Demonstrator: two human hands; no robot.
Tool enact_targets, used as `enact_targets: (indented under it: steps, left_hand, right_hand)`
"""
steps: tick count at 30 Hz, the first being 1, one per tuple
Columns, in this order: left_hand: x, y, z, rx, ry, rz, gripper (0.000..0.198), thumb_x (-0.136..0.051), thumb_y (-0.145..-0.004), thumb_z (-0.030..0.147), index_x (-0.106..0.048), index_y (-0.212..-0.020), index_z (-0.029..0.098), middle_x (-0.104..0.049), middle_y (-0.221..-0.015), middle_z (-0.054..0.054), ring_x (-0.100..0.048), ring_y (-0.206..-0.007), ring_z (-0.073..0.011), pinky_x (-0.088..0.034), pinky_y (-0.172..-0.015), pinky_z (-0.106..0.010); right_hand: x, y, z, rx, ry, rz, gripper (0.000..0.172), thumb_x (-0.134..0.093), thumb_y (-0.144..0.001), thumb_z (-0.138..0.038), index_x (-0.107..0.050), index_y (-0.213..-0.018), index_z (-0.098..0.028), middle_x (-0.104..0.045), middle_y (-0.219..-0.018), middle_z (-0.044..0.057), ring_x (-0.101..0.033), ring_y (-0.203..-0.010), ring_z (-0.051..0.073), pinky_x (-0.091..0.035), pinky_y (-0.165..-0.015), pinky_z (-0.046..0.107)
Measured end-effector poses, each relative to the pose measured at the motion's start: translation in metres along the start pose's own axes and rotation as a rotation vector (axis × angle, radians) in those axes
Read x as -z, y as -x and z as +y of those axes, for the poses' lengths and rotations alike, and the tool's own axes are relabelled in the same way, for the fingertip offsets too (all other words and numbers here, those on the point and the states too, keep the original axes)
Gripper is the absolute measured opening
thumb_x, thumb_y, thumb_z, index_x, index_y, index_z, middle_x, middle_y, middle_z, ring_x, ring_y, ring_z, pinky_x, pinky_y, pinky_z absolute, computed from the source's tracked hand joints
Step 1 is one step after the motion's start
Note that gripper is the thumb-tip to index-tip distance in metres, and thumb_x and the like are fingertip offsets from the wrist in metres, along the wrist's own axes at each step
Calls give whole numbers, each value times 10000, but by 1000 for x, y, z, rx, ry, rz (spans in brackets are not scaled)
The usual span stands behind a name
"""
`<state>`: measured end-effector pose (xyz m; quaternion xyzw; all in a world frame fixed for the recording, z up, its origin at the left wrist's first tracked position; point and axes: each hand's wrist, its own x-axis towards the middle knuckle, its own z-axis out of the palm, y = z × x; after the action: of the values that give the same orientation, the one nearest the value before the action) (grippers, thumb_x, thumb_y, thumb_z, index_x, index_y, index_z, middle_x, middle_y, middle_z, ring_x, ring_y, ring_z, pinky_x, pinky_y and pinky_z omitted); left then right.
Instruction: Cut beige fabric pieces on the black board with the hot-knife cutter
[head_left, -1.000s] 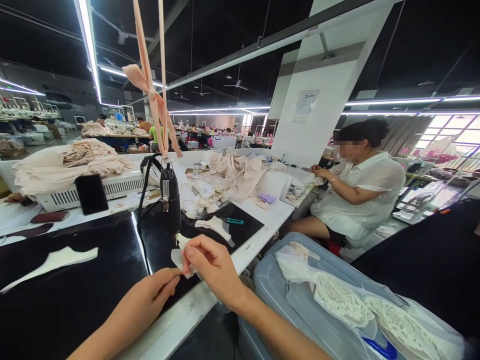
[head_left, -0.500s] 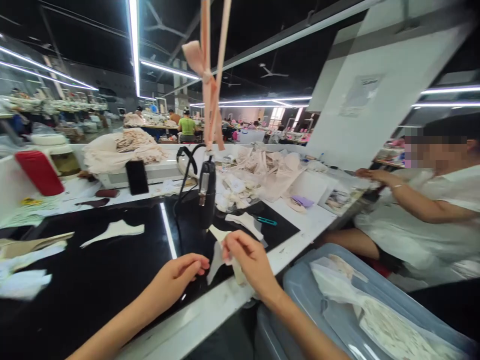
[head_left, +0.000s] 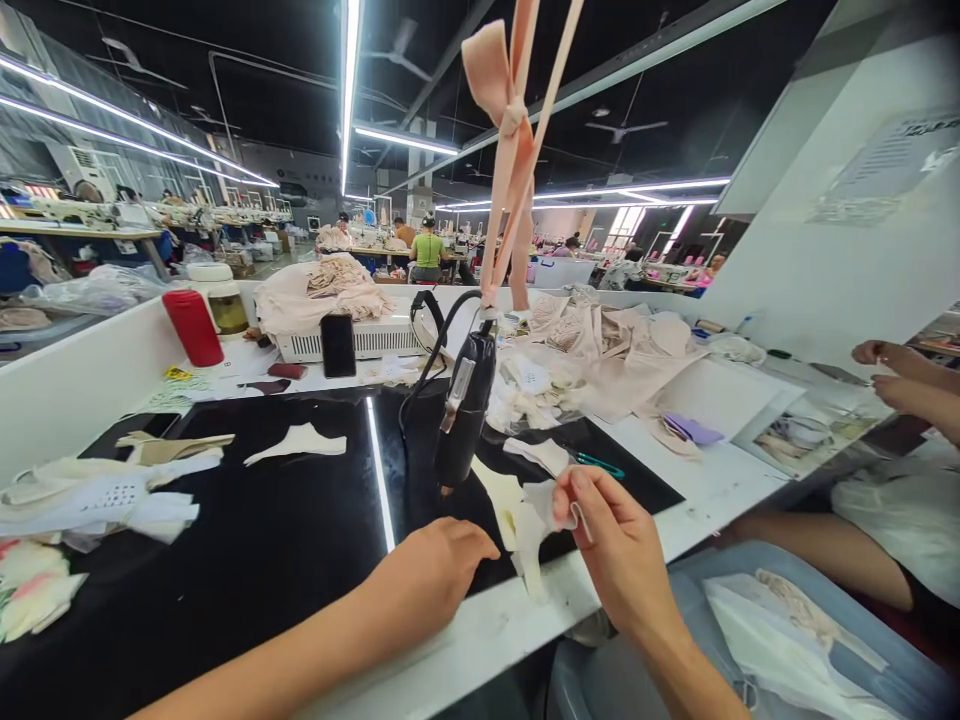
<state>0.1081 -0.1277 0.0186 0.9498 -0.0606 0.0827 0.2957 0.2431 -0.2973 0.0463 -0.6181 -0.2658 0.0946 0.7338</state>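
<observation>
Station observed from beside the worker. The right hand [head_left: 622, 555] is raised just above the near edge of the surface [head_left: 480, 640]. Its grip is a thumb-and-forefinger pinch on the upper corner of a cut fabric piece [head_left: 525, 520]. The piece is cream-white, thin and limp, with curved edges and a narrow tail that hangs down onto the white edge strip.

The left hand [head_left: 442, 575] lies knuckles-up on the black mat [head_left: 300, 530], just beside the piece. Its grip is curled and pressed together, with nothing showing in it. Whether its fingertips touch the fabric cannot be told.

A black handheld electric tool [head_left: 465, 410] hangs tilted directly behind the piece, tip down and close to the mat. It is slung from a knotted pink elastic strap [head_left: 517, 150], and a black cord loops off its top.

The mat is smooth, matt and dark, split by a bright strip.
- A second cream cut piece [head_left: 300, 440] lies flat on the mat, well to the left.
- Teal-handled snips [head_left: 600, 463] lie at the mat's right corner.
- A heap of white moulded pieces [head_left: 97, 495] sits at the far left.

Further back stand:
- a red cylindrical bottle [head_left: 193, 328];
- a dark phone [head_left: 338, 345], leaning on a white vented box [head_left: 375, 340];
- loose beige fabric piles [head_left: 615, 340].

Low on the right, a grey plastic bin [head_left: 900, 680] holds pale lace pieces [head_left: 795, 640]. A co-worker's hands [head_left: 896, 372] work at the far right.
</observation>
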Motion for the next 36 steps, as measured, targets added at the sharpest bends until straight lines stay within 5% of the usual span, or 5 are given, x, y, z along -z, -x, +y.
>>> enact_targets:
  steps: [7,12,21,29,36]
  left_hand:
    - [-24,-24,-6,-209,-439,-6,361,-508,-955,43,-591,-1288,155,-646,-1371,-61,-618,-1156,-238,-501,-1028,-359]
    - [-28,-30,-9,-202,-459,-8,391,-509,-940,30,-562,-1308,151,-634,-1380,-76,-629,-1127,-255,-530,-958,-383]
    - [-33,-27,-18,-248,-461,24,391,-472,-941,32,-570,-1312,103,-642,-1384,-121,-632,-1170,-279,-516,-986,-411]
    - [-37,-27,-29,-343,-552,72,523,-406,-859,-2,-576,-1350,58,-667,-1355,-149,-664,-1140,-325,-543,-963,-472]
    - [-37,-26,-30,-272,-443,128,493,-435,-897,15,-613,-1332,163,-683,-1344,-80,-672,-1122,-266,-575,-962,-410]
  right_hand:
    - [46,7,0,-154,402,-116,438,-638,-872,-652,-695,-852,-218,-329,-494,-74,-281,-476,111,-222,-486,257]
    - [67,28,25,-35,834,-400,310,-653,-874,-531,-785,-1036,-303,-458,-531,-36,-451,-482,165,-314,-506,282]
    - [56,38,54,322,1123,-434,355,-470,-1035,-398,-745,-1221,-272,-789,-768,65,-732,-623,253,-432,-546,296]
    - [48,18,26,260,1157,-473,298,-461,-1059,-358,-750,-1087,-289,-781,-805,29,-711,-674,194,-391,-596,263]
    - [23,-41,19,217,1006,-358,231,-540,-1018,-360,-749,-1095,-300,-747,-764,-6,-669,-696,176,-361,-608,256]
